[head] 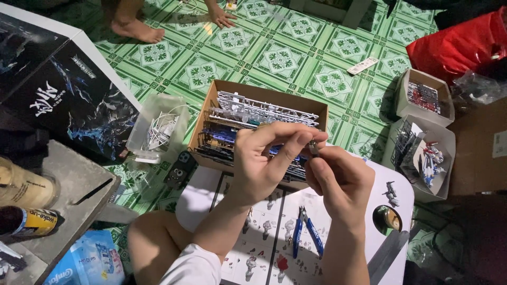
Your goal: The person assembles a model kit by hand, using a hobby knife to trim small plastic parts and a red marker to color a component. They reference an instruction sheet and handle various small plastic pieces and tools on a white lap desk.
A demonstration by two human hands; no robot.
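Both hands are up over the white desk (401, 184), and the left hand (264, 158) and right hand (340, 179) meet on a small grey part (313, 146), pinched between their fingers (301, 140). Just beyond the fingers sits a cardboard box (211, 113) of plastic part frames; below them lie blue-handled nippers (309, 232) on an instruction sheet (264, 243).

I see a green patterned tile floor (296, 58) stretching far, a grey stone slab (63, 184) at near left, a low white table (401, 190) near right, under flat indoor light.
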